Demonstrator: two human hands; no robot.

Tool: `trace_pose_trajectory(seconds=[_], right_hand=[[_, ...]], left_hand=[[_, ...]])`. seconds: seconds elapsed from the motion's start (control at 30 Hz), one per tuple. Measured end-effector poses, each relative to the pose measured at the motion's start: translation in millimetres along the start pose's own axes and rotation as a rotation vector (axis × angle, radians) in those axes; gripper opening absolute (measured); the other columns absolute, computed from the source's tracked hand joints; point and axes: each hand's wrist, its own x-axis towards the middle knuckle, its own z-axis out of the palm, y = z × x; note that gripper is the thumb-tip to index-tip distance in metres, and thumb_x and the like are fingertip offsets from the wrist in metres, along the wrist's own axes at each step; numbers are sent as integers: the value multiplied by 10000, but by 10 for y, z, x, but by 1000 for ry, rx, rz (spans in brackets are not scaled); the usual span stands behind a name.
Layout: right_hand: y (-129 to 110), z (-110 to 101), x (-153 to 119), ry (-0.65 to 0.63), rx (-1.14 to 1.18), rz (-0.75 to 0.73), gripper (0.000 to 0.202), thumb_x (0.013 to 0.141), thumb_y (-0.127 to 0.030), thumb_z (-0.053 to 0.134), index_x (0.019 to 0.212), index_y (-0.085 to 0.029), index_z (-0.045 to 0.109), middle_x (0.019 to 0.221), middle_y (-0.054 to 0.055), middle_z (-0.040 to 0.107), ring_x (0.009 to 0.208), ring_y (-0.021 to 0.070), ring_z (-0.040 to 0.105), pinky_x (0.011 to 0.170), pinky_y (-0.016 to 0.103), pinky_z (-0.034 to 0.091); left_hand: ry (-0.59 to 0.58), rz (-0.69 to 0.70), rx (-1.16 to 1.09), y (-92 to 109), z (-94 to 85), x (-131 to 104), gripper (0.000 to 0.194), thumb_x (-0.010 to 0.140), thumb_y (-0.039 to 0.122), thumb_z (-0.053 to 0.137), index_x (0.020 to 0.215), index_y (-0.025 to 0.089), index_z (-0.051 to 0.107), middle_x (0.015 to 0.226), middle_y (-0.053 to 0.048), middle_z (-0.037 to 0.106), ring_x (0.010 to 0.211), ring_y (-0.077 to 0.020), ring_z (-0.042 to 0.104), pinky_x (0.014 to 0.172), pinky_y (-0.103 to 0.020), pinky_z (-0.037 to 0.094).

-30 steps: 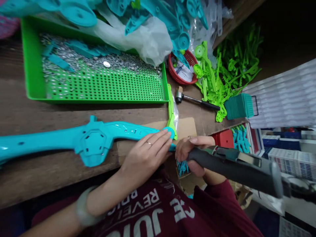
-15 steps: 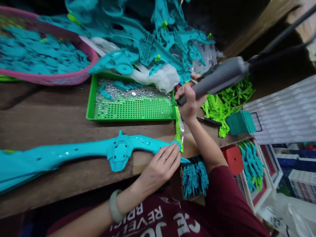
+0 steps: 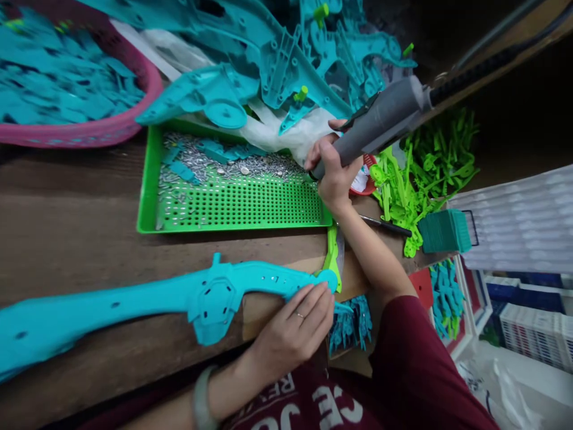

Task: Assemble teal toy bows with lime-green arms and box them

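Note:
A long turquoise plastic part (image 3: 147, 297) lies across the wooden bench. On its right end rests my left hand (image 3: 298, 322), fingers together over the rounded tip; the thumb is hidden. My right hand (image 3: 335, 170) is wrapped round a grey power screwdriver (image 3: 380, 122), held tilted over the right end of the green tray (image 3: 237, 228). Its tip is hidden behind the hand. Small metal screws (image 3: 201, 158) and a few turquoise pieces lie in the tray. A lime green part (image 3: 332, 257) sits just beyond my left fingertips.
A pink basket (image 3: 150, 83) of turquoise pieces stands at the left. Turquoise shells (image 3: 273, 60) are heaped behind the tray. Lime green parts (image 3: 398, 191), a red bowl (image 3: 370, 179), a black-handled tool (image 3: 394, 228) and a green basket (image 3: 444, 232) are at the right.
The view has shifted, with the tray and turquoise part now looking larger. My right hand still grips the screwdriver, and my left hand stays on the part's end. The red bowl shows more.

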Motion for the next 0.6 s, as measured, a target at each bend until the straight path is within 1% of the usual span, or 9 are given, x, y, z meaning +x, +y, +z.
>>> trace_pose_trajectory(seconds=[0.13, 0.27, 0.33, 0.43, 0.5, 0.6], right_hand=[[-5, 3, -18, -37, -31, -40, 418, 895, -594, 602, 1157, -271, 556, 647, -49, 516, 546, 144, 600, 626, 328, 581], [-4, -2, -24, -61, -38, -132, 454, 886, -662, 570, 1124, -276, 561, 643, -48, 516, 534, 149, 592, 631, 351, 584], [-2, -9, -17, -74, -57, -155, 469, 891, -682, 547, 1120, -273, 556, 645, -47, 516, 538, 150, 597, 642, 357, 586], [4, -9, -10, -76, -69, -174, 487, 890, -695, 543, 1124, -268, 542, 635, -53, 516, 546, 155, 606, 659, 371, 595], [6, 12, -1, -50, -62, -177, 491, 888, -697, 546, 1123, -266, 536, 628, -56, 521, 542, 157, 605, 652, 372, 598], [-59, 71, 25, -7, -70, -116, 454, 913, -649, 550, 1139, -256, 532, 621, -57, 532, 562, 164, 616, 673, 375, 605]], left_hand=[[-7, -46, 2, 10, -6, -1, 280, 980, 85, 471, 1167, 71, 679, 1253, -169, 711, 1245, -292, 640, 1043, -419, 546], [3, -12, 34, 5, -17, -10, 263, 970, 106, 533, 1186, 44, 669, 1290, -189, 695, 1265, -298, 631, 1081, -423, 524], [7, 9, 43, -6, -24, -12, 265, 965, 107, 545, 1189, 35, 669, 1294, -192, 693, 1269, -303, 629, 1086, -426, 524], [8, 37, 54, -23, -32, -7, 279, 973, 95, 514, 1194, 26, 669, 1283, -193, 698, 1257, -314, 637, 1037, -425, 562], [11, 51, 53, -31, -34, -3, 287, 973, 69, 486, 1187, 14, 671, 1265, -197, 706, 1244, -322, 644, 1012, -430, 578], [17, 77, 60, -44, -32, -3, 296, 970, 39, 463, 1173, -5, 674, 1243, -207, 713, 1233, -336, 649, 1002, -446, 581]])
